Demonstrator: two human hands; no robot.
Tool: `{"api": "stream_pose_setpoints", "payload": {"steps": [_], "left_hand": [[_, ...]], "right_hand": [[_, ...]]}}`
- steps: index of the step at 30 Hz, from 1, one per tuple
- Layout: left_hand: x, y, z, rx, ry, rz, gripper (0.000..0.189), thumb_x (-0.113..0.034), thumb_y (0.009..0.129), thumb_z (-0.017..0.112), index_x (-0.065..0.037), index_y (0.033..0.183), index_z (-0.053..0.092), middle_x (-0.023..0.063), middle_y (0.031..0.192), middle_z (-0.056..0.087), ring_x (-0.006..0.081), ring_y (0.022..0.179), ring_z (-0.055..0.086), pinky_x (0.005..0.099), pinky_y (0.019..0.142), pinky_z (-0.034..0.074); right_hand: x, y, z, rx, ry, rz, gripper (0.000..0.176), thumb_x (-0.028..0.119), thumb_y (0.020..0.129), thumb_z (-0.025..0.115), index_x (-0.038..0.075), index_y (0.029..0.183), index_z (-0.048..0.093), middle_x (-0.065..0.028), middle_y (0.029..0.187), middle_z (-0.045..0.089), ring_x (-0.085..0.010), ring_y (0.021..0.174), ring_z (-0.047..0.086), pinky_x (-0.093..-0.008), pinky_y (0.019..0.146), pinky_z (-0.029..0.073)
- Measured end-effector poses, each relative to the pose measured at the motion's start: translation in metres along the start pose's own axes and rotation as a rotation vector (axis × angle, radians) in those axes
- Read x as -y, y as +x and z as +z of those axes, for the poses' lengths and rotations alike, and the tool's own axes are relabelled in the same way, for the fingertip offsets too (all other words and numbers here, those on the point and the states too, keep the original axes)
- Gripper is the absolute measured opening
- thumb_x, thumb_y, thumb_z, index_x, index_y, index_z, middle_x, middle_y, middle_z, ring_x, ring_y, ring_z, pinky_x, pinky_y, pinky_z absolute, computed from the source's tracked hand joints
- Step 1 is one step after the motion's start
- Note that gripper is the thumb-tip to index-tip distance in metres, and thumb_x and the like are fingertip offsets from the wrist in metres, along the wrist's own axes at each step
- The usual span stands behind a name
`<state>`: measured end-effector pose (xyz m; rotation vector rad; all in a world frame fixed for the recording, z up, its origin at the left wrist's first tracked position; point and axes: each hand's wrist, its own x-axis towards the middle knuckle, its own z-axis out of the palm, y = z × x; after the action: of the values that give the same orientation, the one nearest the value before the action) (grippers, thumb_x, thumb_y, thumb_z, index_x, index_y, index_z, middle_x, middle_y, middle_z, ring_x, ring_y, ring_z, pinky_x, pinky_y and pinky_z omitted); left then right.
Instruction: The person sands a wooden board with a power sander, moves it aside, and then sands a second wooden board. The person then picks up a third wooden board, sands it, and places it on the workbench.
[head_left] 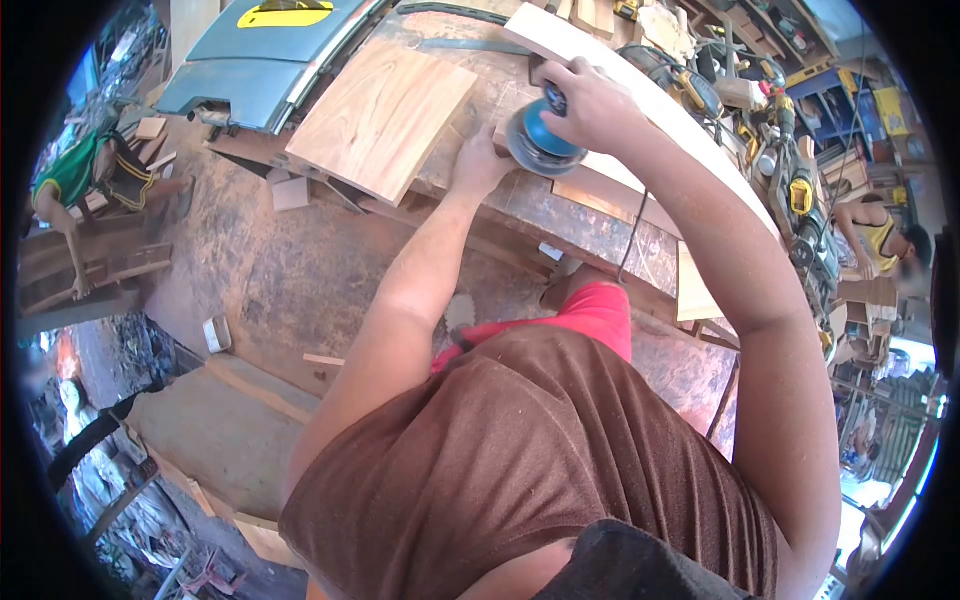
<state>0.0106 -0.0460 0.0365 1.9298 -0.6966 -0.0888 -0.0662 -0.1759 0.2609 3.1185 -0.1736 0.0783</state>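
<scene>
Sander [540, 142] in grip of right hand [592, 100], left hand [482, 160] apparently resting on workbench [600, 222] beside it, grip unclear

Reaching far forward with both bare arms. Pressing down flat with the left hand [482, 160] (fingers hard to see). Curling the right hand [592, 100] tight into a grip, elbow nearly straight, wrist bent down.

Round blue plastic sander [540, 140], slightly glossy; pale rectangular wooden board [385, 115], smooth with clear grain; dark wooden bench top [590, 215], rough and stained; grey-blue metal saw table [270, 50], matt.
</scene>
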Motion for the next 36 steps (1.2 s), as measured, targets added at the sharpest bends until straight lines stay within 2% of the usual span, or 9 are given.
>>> {"api": "stream_pose_setpoints", "payload": {"steps": [2,10,15,17,19,20,29,33,36], "left_hand": [[-0.005,-0.001,-0.003,0.036,-0.023,-0.068,0.064,-0.035,0.068,0.089,-0.003,0.117,0.062,0.0218,0.102,0.072,0.0403,0.101,0.068,0.049,0.084,0.054],[0.001,0.004,0.003,-0.001,-0.04,0.053,0.064,-0.037,0.068,0.089,-0.008,0.119,0.063,0.0198,0.104,0.072,0.0393,0.101,0.068,0.0478,0.083,0.055],[-0.001,0.004,-0.001,-0.009,-0.018,0.027,0.069,-0.041,0.066,0.09,-0.007,0.12,0.063,0.0202,0.105,0.072,0.0385,0.103,0.068,0.0477,0.085,0.055],[0.006,-0.006,0.003,-0.034,-0.046,0.053,0.074,-0.043,0.065,0.09,-0.006,0.122,0.061,0.0212,0.106,0.072,0.0391,0.103,0.067,0.0475,0.086,0.055],[0.005,-0.001,-0.003,0.092,0.018,-0.072,0.081,-0.043,0.069,0.087,-0.002,0.131,0.054,0.0256,0.109,0.069,0.0393,0.105,0.067,0.0474,0.089,0.054],[0.003,-0.002,-0.004,0.043,0.018,0.007,0.085,-0.046,0.067,0.089,0.0,0.129,0.053,0.0274,0.106,0.069,0.0427,0.106,0.066,0.0491,0.09,0.053],[0.013,0.0,0.006,0.036,-0.018,0.057,0.088,-0.057,0.064,0.088,-0.002,0.126,0.057,0.0229,0.106,0.07,0.0415,0.104,0.066,0.0481,0.092,0.052],[0.009,0.0,0.002,0.065,0.023,0.031,0.088,-0.058,0.064,0.087,-0.002,0.125,0.057,0.0226,0.108,0.07,0.041,0.107,0.065,0.0473,0.093,0.051],[0.011,0.001,0.003,0.068,0.026,0.042,0.09,-0.059,0.064,0.087,-0.001,0.126,0.057,0.0231,0.11,0.069,0.0412,0.107,0.065,0.0478,0.093,0.051]], "right_hand": [[-0.007,-0.012,-0.003,0.039,0.012,0.035,0.043,0.035,0.086,0.071,0.024,0.125,0.054,-0.015,0.122,0.057,-0.039,0.112,0.062,-0.0489,0.091,0.054],[0.018,0.026,0.007,-0.031,-0.014,-0.009,0.042,0.037,0.088,0.069,0.023,0.125,0.053,-0.0163,0.123,0.058,-0.0387,0.112,0.062,-0.0502,0.092,0.053],[0.018,0.029,0.007,-0.04,0.026,-0.036,0.042,0.038,0.088,0.068,0.023,0.124,0.053,-0.0158,0.122,0.058,-0.0392,0.111,0.062,-0.0499,0.091,0.053],[0.007,0.012,0.002,0.019,0.036,-0.007,0.048,0.037,0.086,0.071,0.024,0.129,0.055,-0.0193,0.123,0.059,-0.0402,0.113,0.063,-0.0506,0.092,0.055],[-0.008,-0.007,-0.001,0.035,0.046,0.035,0.045,0.035,0.086,0.071,0.024,0.127,0.055,-0.0176,0.121,0.059,-0.0401,0.113,0.062,-0.05,0.092,0.055],[-0.017,-0.016,-0.004,0.032,0.066,0.056,0.044,0.034,0.086,0.071,0.024,0.126,0.055,-0.0169,0.121,0.058,-0.0396,0.113,0.061,-0.0496,0.092,0.054],[-0.1,-0.104,-0.01,0.045,0.114,0.236,0.046,0.026,0.084,0.073,0.017,0.125,0.056,-0.0154,0.118,0.057,-0.0359,0.115,0.058,-0.0452,0.096,0.049],[-0.099,-0.104,-0.008,0.027,0.117,0.267,0.046,0.027,0.084,0.073,0.018,0.126,0.056,-0.0158,0.118,0.057,-0.0358,0.113,0.06,-0.045,0.095,0.05],[-0.072,-0.079,-0.005,0.024,0.109,0.159,0.046,0.031,0.085,0.072,0.019,0.127,0.056,-0.0158,0.118,0.058,-0.0361,0.113,0.061,-0.046,0.094,0.052]]}}
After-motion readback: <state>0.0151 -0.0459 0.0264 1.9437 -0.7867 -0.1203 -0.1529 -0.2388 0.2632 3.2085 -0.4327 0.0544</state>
